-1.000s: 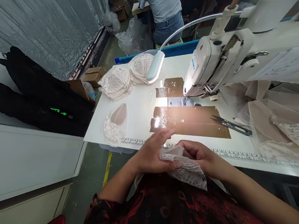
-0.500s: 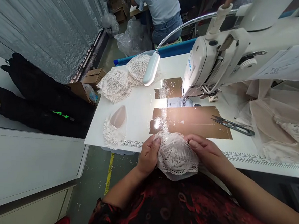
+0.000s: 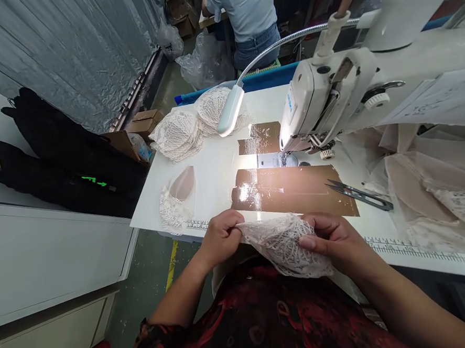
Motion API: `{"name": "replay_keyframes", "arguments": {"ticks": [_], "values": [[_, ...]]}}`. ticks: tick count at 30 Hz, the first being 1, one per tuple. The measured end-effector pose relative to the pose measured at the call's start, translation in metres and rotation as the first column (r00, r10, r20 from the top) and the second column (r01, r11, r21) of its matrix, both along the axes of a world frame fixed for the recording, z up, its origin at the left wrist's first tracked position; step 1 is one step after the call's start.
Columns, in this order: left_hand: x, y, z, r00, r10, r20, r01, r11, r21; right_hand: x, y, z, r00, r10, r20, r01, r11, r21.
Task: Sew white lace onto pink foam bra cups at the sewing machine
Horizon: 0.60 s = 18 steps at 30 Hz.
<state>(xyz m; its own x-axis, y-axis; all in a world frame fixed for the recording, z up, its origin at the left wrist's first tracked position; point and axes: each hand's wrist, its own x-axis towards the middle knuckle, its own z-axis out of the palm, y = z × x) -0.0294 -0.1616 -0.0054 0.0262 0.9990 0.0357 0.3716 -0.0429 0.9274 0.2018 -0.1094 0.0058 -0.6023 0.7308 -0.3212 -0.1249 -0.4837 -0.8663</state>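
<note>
A white lace cup piece [image 3: 288, 244] is stretched between my two hands at the front edge of the sewing table. My left hand [image 3: 223, 236] pinches its left tip. My right hand [image 3: 333, 238] grips its right side, thumb on top of the lace and fingers behind. Beyond my hands, a sewing machine [image 3: 311, 106] stands with its needle area lit over a metal plate [image 3: 269, 160]. Thread snips [image 3: 360, 193] lie on the brown taped sheet [image 3: 292, 188], to the right of the machine's needle.
Two stacks of lace cups [image 3: 178, 132] sit at the back left, near a lamp head [image 3: 231, 111]. A single lace piece [image 3: 174, 198] lies at the left edge. Sheer fabric pieces [image 3: 426, 193] pile up on the right. Another person [image 3: 246, 15] sits beyond the table.
My left hand has moved left and down, pulling the lace cup's tip outward. My right hand has shifted right, and the cup has turned from rounded to stretched sideways.
</note>
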Motion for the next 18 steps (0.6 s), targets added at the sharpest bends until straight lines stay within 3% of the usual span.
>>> {"name": "replay_keyframes", "arguments": {"ticks": [2,3,4,6,7,8,9,10,12,14,16,18], "values": [[-0.002,-0.001,-0.001,0.975,0.082,0.206,-0.068,0.995,-0.074,0.003,0.001,-0.003,0.999,0.001,-0.037,0.000,0.999,0.040],[-0.003,-0.002,-0.001,0.925,0.121,0.361,-0.077,0.988,-0.133,0.004,0.002,-0.004,0.998,0.006,-0.060,-0.002,0.998,0.063],[-0.003,-0.004,-0.002,0.840,0.143,0.523,-0.052,0.981,-0.186,0.005,0.003,-0.006,0.996,0.022,-0.083,-0.014,0.996,0.088],[-0.006,-0.006,-0.002,0.621,0.101,0.777,0.108,0.971,-0.213,0.006,0.005,-0.007,0.990,0.068,-0.121,-0.051,0.988,0.143],[-0.008,-0.007,-0.001,0.534,0.057,0.843,0.189,0.965,-0.184,0.007,0.005,-0.006,0.987,0.091,-0.129,-0.069,0.984,0.165],[-0.011,-0.007,0.001,0.493,0.014,0.870,0.232,0.961,-0.147,0.007,0.006,-0.005,0.986,0.110,-0.126,-0.087,0.979,0.182],[-0.014,-0.006,0.004,0.504,-0.019,0.864,0.227,0.968,-0.111,0.007,0.007,-0.003,0.986,0.124,-0.108,-0.102,0.976,0.193],[-0.017,-0.006,0.007,0.560,-0.047,0.827,0.185,0.980,-0.070,0.006,0.007,-0.001,0.988,0.134,-0.075,-0.117,0.973,0.198],[-0.019,-0.004,0.015,0.754,-0.108,0.648,0.112,0.993,0.035,0.003,0.007,0.004,0.987,0.159,0.017,-0.159,0.968,0.196],[-0.015,-0.003,0.021,0.908,-0.231,0.349,0.204,0.972,0.112,-0.001,0.007,0.007,0.979,0.182,0.088,-0.195,0.965,0.177],[-0.007,-0.004,0.021,0.949,-0.310,0.051,0.302,0.945,0.124,-0.005,0.006,0.009,0.973,0.193,0.125,-0.211,0.965,0.153],[0.001,-0.004,0.015,0.957,-0.262,-0.126,0.277,0.954,0.119,-0.006,0.005,0.010,0.968,0.216,0.130,-0.232,0.964,0.128]]}}
